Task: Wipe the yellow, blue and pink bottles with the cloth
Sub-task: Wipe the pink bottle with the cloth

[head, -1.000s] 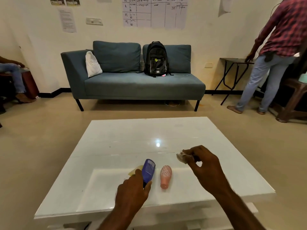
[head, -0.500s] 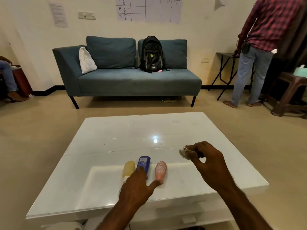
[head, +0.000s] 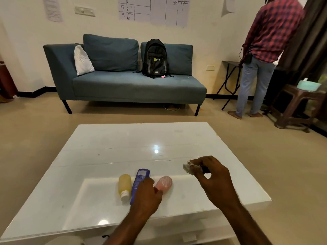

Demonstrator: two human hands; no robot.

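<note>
Three bottles lie side by side near the front of the white table [head: 115, 152]: a yellow bottle [head: 124, 184] on the left, a blue bottle [head: 141, 176] in the middle, a pink bottle [head: 166, 182] on the right. My left hand [head: 146, 197] rests palm down over the lower half of the blue bottle, its thumb touching the pink bottle's narrow end. The fingers are hidden under the hand, so its grip is unclear. My right hand [head: 215, 181] hovers to the right of the bottles and pinches a small crumpled pale cloth [head: 189, 168].
A blue sofa [head: 134, 87] with a black backpack [head: 155, 58] stands beyond the table. At the far right a person [head: 261, 55] in a checked shirt stands with their back turned, next to a brown stool [head: 299, 105] and a folding side table [head: 230, 64].
My left hand has laid the blue bottle flat between the yellow and pink bottles and its thumb has shifted onto the pink bottle. The right hand has kept the cloth.
</note>
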